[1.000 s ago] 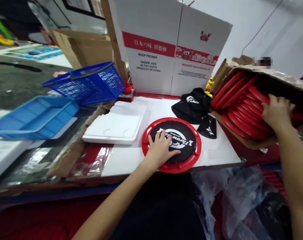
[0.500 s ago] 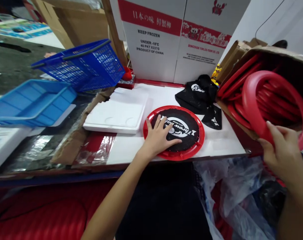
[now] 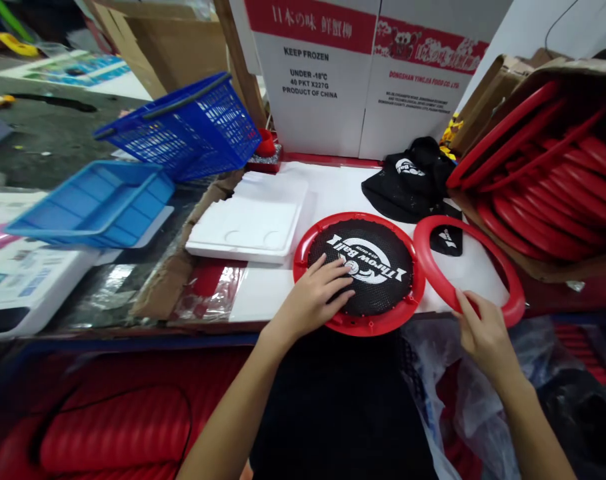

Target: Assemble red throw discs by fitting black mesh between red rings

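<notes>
A round, red-rimmed black mesh disc (image 3: 380, 277), printed "Throw Ball", lies under the loosely open left hand (image 3: 315, 300). Beside it, the right hand (image 3: 487, 337) pinches a red plastic ring (image 3: 427, 265). Behind, a white cardboard panel (image 3: 323, 123) reads "KEEP FROZEN", "PRODUCT OF CHINA".

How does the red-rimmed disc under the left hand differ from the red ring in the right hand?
Middle: the disc is filled with black mesh bearing white print; the ring is open, with the white surface showing through.
Handling: the left hand lies over the disc's mesh, while the right hand pinches the ring's near edge.
Shared: both are round, with red outer bands.
</notes>
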{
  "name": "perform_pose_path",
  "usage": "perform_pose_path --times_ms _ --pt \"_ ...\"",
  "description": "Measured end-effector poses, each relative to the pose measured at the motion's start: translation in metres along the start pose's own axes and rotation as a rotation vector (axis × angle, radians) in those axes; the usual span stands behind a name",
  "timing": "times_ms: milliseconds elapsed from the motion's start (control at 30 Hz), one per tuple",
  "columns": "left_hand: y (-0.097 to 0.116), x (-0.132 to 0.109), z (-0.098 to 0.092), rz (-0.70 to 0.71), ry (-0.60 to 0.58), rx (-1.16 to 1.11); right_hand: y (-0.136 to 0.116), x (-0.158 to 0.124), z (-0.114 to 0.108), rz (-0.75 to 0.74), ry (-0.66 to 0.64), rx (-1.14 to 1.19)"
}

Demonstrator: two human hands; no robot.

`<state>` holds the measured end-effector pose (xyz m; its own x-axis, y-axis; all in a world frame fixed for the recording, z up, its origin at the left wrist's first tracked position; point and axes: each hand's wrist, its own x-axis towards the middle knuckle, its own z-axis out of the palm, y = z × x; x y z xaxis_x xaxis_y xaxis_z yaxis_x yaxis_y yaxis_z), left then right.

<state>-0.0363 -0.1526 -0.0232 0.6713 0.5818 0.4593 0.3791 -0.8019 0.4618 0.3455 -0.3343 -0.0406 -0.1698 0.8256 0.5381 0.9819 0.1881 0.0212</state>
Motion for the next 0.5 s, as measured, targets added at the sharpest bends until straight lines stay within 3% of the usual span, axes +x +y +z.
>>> perform_pose_path --times_ms 100,167,300,367,400,500 --pt "0.024 -0.031 0.008 0.009 0.13 -0.109 0.007 -0.012 0.002 0.129 0.082 0.022" --pt "0.049 -0.064 0.018 -0.103 0.289 -0.273 0.009 -0.018 -0.006 0.199 0.169 0.033" --pt "0.094 -0.116 0.059 -0.697 0.88 -0.919 -0.001 -0.014 -0.026 0.253 0.278 0.059" --pt "0.103 -0.12 0.08 -0.908 0.882 -1.181 -0.011 -0.001 -0.032 0.204 0.275 0.116" --pt "0.104 -0.116 0.089 -0.945 0.818 -1.267 -0.016 0.008 -0.033 0.166 0.271 0.158" --pt "0.104 -0.095 0.105 -0.854 0.653 -1.428 -0.028 0.037 -0.028 0.028 0.241 0.284"
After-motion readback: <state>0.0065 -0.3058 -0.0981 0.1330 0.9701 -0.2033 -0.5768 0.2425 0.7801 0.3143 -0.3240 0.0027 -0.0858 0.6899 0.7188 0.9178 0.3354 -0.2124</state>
